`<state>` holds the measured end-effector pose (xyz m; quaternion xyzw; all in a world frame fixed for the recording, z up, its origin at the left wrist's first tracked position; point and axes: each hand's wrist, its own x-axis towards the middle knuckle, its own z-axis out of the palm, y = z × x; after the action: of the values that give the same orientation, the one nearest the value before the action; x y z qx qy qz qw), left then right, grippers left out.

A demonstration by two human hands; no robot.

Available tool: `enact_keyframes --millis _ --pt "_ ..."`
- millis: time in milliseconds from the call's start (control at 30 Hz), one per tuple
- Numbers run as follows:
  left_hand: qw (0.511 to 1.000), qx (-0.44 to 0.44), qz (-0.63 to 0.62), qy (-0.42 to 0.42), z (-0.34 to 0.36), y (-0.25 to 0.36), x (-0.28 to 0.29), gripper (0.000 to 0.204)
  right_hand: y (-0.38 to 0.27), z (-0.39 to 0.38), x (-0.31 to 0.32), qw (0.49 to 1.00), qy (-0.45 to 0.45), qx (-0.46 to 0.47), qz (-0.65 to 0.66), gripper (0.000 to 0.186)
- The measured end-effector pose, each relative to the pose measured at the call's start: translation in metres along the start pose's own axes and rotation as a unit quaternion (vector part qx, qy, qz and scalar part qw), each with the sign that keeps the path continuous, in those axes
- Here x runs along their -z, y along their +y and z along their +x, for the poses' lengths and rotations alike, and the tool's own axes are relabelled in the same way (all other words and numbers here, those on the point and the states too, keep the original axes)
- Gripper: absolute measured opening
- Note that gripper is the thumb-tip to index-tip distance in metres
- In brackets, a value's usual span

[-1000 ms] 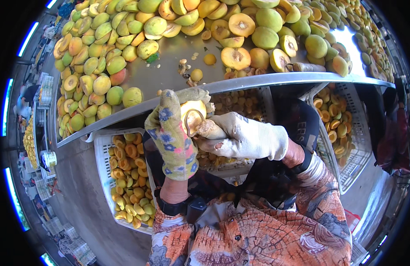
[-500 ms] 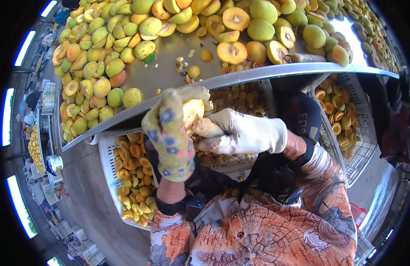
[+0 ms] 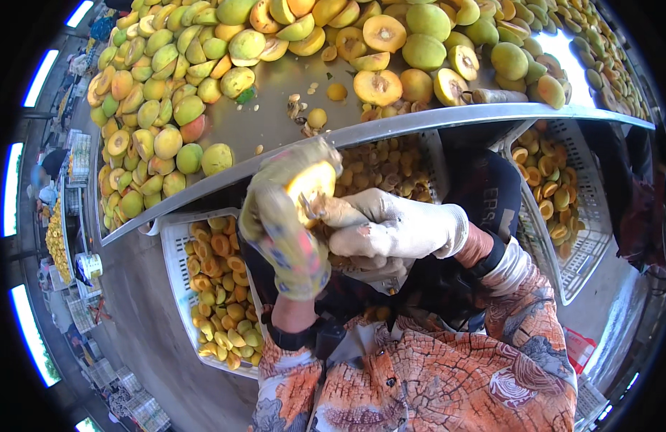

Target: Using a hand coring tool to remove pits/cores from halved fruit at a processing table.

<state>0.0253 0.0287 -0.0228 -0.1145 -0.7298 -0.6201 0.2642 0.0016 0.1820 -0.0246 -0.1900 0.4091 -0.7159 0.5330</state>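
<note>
I see my left hand (image 3: 282, 230), in a patterned glove, curled around a yellow fruit half (image 3: 310, 183) just below the metal table's edge (image 3: 448, 119). My right hand (image 3: 390, 227), white-gloved, is closed tight and pressed against the fruit, gripping what looks like a small tool, though it's mostly hidden. White crates (image 3: 176, 252) of cut halves sit below.

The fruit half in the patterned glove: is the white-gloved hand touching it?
Touching. The head view shows the right hand pressing a small tool against the cut face of the fruit half, which the left hand cups.
</note>
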Motion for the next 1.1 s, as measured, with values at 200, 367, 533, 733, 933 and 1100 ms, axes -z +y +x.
enact_keyframes --millis 200,367,533,733,933,1100 --pt "0.996 -0.017 0.024 -0.083 0.023 -0.009 0.011 0.052 -0.001 0.001 0.009 0.992 0.047 -0.038 -0.111 0.033" --pt "0.988 -0.037 0.047 -0.146 0.031 -0.007 0.003 0.040 0.015 0.009 0.014 0.999 -0.023 -0.023 -0.013 0.029" --pt "0.973 -0.051 0.071 -0.212 0.042 -0.008 0.016 0.028 0.003 0.009 0.009 0.998 -0.042 -0.045 0.026 0.029" --pt "0.957 -0.068 0.086 -0.270 0.055 -0.005 0.033 0.016 -0.001 0.009 0.013 0.944 -0.126 -0.212 0.218 0.036" --pt "0.883 0.308 -0.352 0.027 0.031 -0.010 0.004 0.049 0.014 0.026 0.014 0.898 -0.266 -0.113 0.332 0.033" --pt "0.776 0.433 -0.441 0.125 0.042 -0.021 0.013 0.044 -0.004 0.020 0.005 0.968 -0.181 -0.095 0.148 0.038"
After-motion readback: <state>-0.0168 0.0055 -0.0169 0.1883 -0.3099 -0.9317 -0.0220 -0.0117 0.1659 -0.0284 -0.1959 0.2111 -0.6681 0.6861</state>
